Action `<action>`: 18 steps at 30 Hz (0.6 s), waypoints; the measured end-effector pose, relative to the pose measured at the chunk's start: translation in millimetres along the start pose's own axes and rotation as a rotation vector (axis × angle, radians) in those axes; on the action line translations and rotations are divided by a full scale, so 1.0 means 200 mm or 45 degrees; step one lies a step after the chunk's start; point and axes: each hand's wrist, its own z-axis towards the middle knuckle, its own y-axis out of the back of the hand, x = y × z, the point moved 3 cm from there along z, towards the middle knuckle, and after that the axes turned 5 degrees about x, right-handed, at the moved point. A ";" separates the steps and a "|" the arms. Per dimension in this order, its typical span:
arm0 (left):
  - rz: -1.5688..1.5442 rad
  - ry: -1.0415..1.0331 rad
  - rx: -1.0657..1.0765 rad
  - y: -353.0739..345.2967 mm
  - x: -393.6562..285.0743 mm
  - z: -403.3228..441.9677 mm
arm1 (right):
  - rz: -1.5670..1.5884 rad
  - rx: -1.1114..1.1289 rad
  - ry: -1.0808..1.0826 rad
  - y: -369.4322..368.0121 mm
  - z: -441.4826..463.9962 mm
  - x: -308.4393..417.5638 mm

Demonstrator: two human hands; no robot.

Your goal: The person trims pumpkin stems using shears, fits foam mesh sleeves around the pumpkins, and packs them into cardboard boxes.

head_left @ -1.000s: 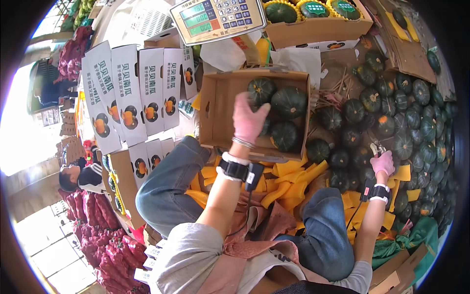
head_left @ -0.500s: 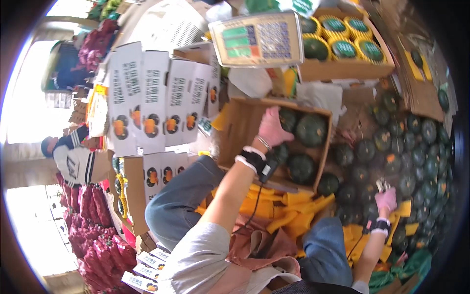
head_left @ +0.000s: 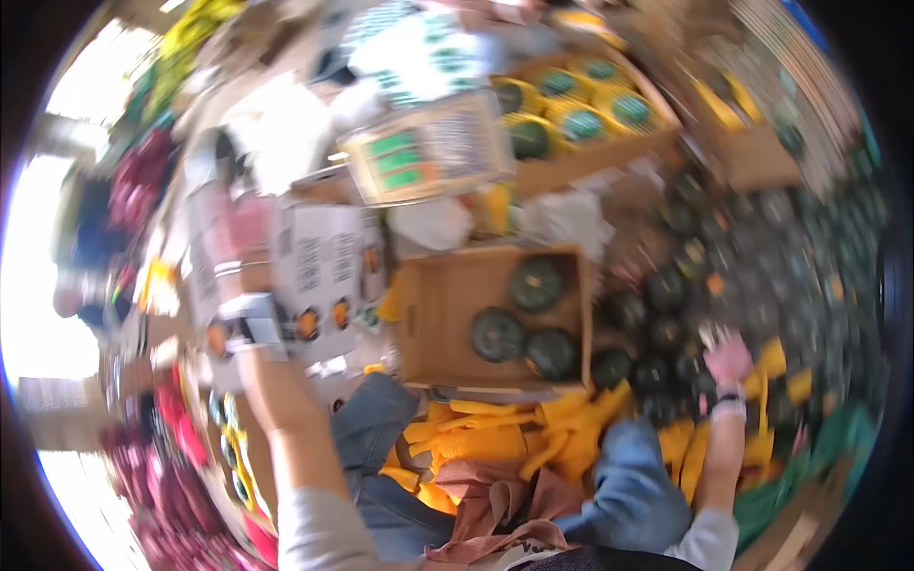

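Note:
My left hand [head_left: 243, 224], in a pink glove, is smeared by motion over the white printed cartons [head_left: 319, 257] at the left. A blurred dark shape [head_left: 226, 157] shows just past its fingers; whether they grip it I cannot tell. In the middle, an open cardboard box [head_left: 433, 319] holds three dark green squashes [head_left: 535, 284], grouped towards its right side. My right hand [head_left: 728, 360], also pink-gloved, is closed around a small silver metal object [head_left: 712, 334] beside the loose squashes [head_left: 664, 285]. That object's kind is too blurred to make out.
A weighing scale [head_left: 433, 147] stands beyond the box. Behind it, a carton [head_left: 595, 157] holds labelled squashes in yellow nets. Yellow foam sleeves [head_left: 476, 443] lie between my knees. Squashes cover the floor at the right. Red-purple sacks [head_left: 171, 476] line the left.
My left hand has left the box and swung left over the cartons. The box shows three squashes instead of four. My right hand still holds the silver object. The view has shifted.

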 end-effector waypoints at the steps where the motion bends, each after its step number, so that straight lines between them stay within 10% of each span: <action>1: 0.279 -0.142 -0.166 0.05 -0.07 -0.02 | -0.228 -0.400 0.589 -0.01 0.00 0.04; 6: 0.596 -0.477 -0.261 -0.58 -0.19 -0.18 | -0.146 0.216 -0.590 -0.08 0.10 -0.04; 13: -0.127 0.283 1.196 -1.81 0.34 -0.68 | 1.195 -0.243 -0.459 -0.10 -0.07 -0.51; 18: -0.149 0.578 1.631 -2.43 0.62 -0.93 | 2.772 -0.303 -0.301 -0.10 -0.34 -0.77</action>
